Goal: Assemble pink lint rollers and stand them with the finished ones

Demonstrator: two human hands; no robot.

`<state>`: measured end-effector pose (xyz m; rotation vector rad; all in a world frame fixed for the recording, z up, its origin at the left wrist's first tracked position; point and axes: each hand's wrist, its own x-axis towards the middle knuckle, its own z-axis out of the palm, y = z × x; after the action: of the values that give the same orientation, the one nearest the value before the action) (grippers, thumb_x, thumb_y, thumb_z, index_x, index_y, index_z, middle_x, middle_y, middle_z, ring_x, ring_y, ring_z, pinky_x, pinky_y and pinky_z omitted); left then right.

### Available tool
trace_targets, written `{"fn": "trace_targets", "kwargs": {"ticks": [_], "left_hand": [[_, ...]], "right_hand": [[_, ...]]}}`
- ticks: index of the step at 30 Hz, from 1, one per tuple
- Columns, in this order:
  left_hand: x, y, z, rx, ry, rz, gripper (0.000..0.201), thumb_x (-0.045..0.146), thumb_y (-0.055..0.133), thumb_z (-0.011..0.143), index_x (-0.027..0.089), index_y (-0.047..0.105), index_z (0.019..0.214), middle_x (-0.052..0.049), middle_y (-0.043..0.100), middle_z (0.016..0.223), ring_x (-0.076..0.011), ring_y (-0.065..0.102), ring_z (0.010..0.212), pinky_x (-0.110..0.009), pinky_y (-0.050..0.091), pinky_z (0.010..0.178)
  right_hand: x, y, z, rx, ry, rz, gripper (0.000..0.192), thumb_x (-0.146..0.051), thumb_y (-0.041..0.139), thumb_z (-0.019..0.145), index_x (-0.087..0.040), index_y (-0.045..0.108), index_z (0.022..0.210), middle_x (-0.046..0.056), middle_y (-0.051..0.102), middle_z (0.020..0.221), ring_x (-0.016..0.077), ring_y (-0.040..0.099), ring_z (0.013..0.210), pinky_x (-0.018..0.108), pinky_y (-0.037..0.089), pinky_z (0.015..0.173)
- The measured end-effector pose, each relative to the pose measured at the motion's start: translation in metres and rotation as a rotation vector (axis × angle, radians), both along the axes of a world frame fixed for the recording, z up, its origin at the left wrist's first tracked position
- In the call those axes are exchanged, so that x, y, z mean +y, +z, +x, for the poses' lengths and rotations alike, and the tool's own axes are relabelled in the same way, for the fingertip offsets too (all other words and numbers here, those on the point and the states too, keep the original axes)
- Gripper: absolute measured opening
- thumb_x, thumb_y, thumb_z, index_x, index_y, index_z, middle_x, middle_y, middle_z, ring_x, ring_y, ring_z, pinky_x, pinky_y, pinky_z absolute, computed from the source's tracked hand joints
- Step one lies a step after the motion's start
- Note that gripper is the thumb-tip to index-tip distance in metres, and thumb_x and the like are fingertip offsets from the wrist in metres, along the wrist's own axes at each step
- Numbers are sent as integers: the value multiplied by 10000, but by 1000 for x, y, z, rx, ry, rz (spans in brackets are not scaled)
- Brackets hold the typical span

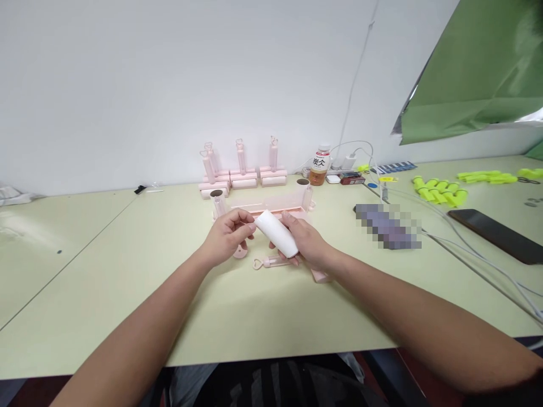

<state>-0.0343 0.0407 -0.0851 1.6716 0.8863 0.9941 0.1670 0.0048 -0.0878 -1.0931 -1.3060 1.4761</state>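
- The white roll [278,233] is held above the table [127,271], near its middle, between both hands.
- Its long axis runs from upper left to lower right in the view, the left end a little farther from the person, the right end nearer.
- The left hand [227,234] pinches the roll's left end with its fingertips closed on it.
- The right hand [307,240] cups the right half from behind, fingers wrapped around it.
- The roll is a plain white cylinder, smooth, with no print visible.
- Just under the hands lie a pink handle [267,262] with a heart-shaped end and a pink disc [240,251]; a pink tray [271,206] lies just behind the hands.
- Farther back, three assembled pink rollers [241,175] stand upright near the wall.
- A bottle [319,165] stands to the right of them; a phone [498,234] and white cables [466,237] lie well to the right, with yellow-green parts [441,191] behind.
- The table's left half is open, as is the strip between the hands and the near edge.
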Motion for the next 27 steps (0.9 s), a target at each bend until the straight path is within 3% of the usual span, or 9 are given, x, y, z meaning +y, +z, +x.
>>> {"fn": "trace_targets", "kwargs": {"ticks": [3, 6, 9, 13, 19, 27], "left_hand": [[-1, 2, 0, 27, -75, 23, 380, 435, 725, 786, 199, 631, 1068, -28, 628, 886, -142, 603, 723, -251, 560, 533], [-3, 2, 3, -3, -110, 7, 354, 451, 728, 781, 171, 661, 987, -41, 649, 869, -157, 624, 730, -269, 571, 556], [-1, 1, 3, -80, -2, -17, 353, 471, 741, 763, 161, 659, 911, -39, 649, 794, -179, 637, 758, -268, 562, 546], [5, -1, 0, -115, 127, -39, 360, 487, 763, 728, 164, 649, 839, -25, 638, 749, -166, 619, 730, -256, 538, 528], [8, -1, -4, -135, 133, -56, 380, 498, 770, 715, 167, 627, 835, -22, 628, 778, -154, 614, 714, -244, 528, 527], [10, -2, -5, -168, 123, -76, 387, 494, 778, 716, 162, 622, 836, -20, 619, 780, -146, 611, 708, -240, 521, 529]], "right_hand": [[-1, 2, -1, 19, 4, -34, 546, -662, 436, 925, -163, 615, 1059, 42, 664, 647, 121, 537, 390, 189, 328, 273], [-1, 5, -2, 123, 34, -73, 454, -576, 450, 946, -179, 618, 1087, 55, 684, 735, 139, 583, 463, 202, 410, 306], [2, 6, -3, 317, 35, -122, 318, -411, 465, 936, -174, 617, 1083, 64, 678, 826, 139, 590, 507, 220, 479, 343], [7, 4, -1, 465, 19, -173, 279, -287, 486, 897, -155, 616, 1105, 64, 670, 842, 146, 629, 557, 240, 550, 419], [9, 0, 0, 490, 30, -176, 262, -157, 463, 904, -105, 619, 1107, 93, 703, 855, 172, 708, 690, 299, 624, 645], [9, 3, 1, 460, 48, -147, 275, -123, 441, 904, -92, 622, 1108, 111, 715, 868, 182, 732, 734, 300, 627, 663]]}}
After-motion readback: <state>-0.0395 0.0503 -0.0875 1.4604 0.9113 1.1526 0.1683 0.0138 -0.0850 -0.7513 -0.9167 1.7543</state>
